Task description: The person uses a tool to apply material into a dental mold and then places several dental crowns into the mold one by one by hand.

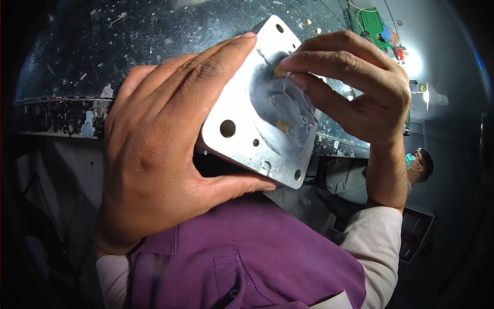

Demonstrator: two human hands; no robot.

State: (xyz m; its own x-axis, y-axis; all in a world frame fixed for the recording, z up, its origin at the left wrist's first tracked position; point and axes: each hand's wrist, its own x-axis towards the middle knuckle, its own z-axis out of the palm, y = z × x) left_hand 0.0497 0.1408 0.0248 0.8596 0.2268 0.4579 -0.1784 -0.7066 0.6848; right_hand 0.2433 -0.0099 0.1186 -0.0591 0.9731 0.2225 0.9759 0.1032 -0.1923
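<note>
My left hand (159, 139) is wrapped round a silver metal block (239, 149), fingers along its upper side and thumb along its lower edge. The block is tilted and has several round holes and a wide rounded hollow in its face. Over that hollow, my right hand (365, 77) pinches a small yellowish lump (279, 71) between thumb and fingertips. A second yellowish lump (282, 125) sits lower in the hollow. Between the lumps, the lining looks grey and crumpled (293, 105); its material I cannot make out.
Behind the block lies a dark, scratched worktop (77, 56) with a chipped front edge. Small pale bits (307, 22) rest on it beyond my right hand. Farther right are a green tray (371, 23), a lit lamp (436, 98) and a masked person (418, 167).
</note>
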